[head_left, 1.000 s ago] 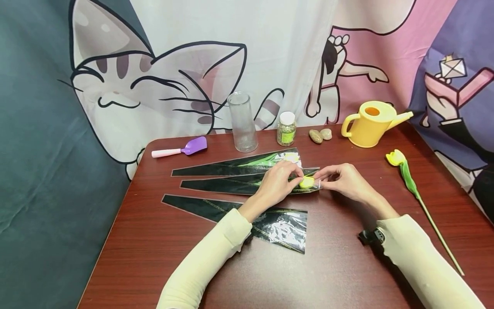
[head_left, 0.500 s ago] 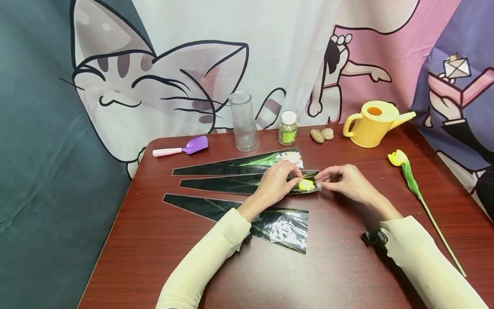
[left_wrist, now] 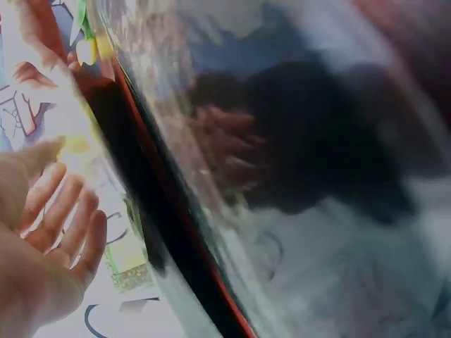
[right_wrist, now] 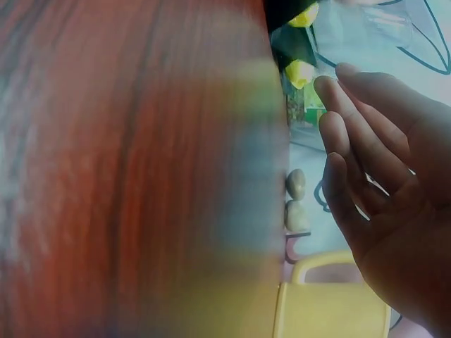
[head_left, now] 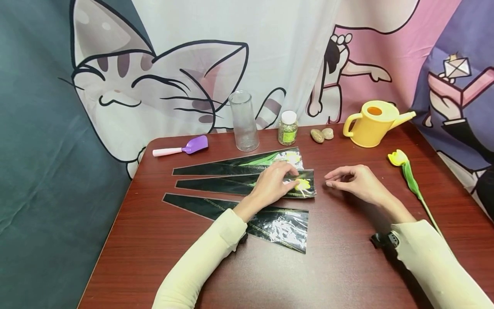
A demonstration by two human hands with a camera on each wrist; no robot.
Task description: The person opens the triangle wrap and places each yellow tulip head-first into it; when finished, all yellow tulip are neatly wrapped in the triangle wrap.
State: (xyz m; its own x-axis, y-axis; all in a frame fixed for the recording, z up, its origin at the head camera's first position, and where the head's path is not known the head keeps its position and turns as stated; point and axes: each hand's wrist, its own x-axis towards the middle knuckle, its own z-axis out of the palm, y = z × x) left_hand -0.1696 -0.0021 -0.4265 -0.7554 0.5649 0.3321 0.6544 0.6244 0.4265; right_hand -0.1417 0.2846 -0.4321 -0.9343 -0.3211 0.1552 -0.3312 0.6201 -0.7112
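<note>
In the head view my left hand (head_left: 272, 182) rests on the middle clear-and-black flower sleeve (head_left: 216, 184), thumb tip at the yellow bloom of the tulip (head_left: 303, 185) inside it. That hand's fingers are loosely bent, with thumb and forefinger apart; the left wrist view shows the fingers (left_wrist: 60, 218) spread. The tulip's stem is mostly hidden under the hand. Right of the sleeve's wide end, my right hand (head_left: 356, 182) hovers with relaxed fingers and nothing in them. Behind lies another sleeve (head_left: 208, 166) holding a yellow tulip (head_left: 292, 158). A flat sleeve (head_left: 285, 227) lies nearer the front.
A loose yellow tulip (head_left: 411, 180) lies at the right, partly behind the right sleeve. Along the back stand a glass vase (head_left: 245, 124), a white-capped jar (head_left: 287, 128), two stones (head_left: 322, 135) and a yellow watering can (head_left: 374, 126). A purple scoop (head_left: 193, 146) lies back left.
My right hand has let go of the middle sleeve's wide end and moved right. My left thumb and forefinger have parted, and the sleeve now lies flatter, shifted slightly left.
</note>
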